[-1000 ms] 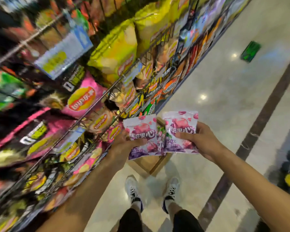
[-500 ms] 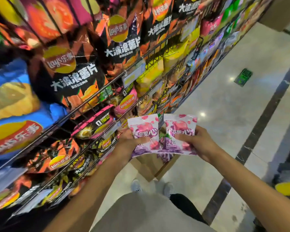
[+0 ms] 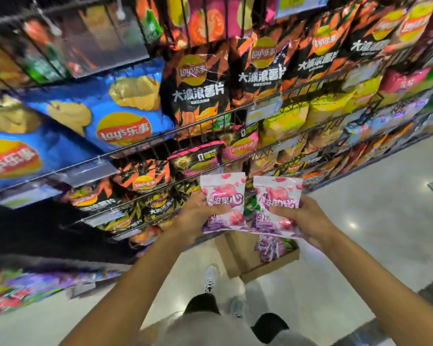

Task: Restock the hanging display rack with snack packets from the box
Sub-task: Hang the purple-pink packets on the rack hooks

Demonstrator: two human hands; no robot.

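At the centre of the frame, the left hand [image 3: 195, 216] grips a pink and purple snack packet [image 3: 224, 202], thumb curled across its front. Just beside it, the right hand [image 3: 308, 221] holds a second matching packet [image 3: 276, 207] the same way; the two packets stand upright, edges nearly touching. Directly below them, lower centre, an open cardboard box [image 3: 238, 258] sits on the pale floor [image 3: 360, 245] with more purple packets [image 3: 269, 247] inside. The wire display rack [image 3: 210, 121] fills the upper and left frame, loaded with blue, black and yellow Lay's crisp bags [image 3: 125, 113].
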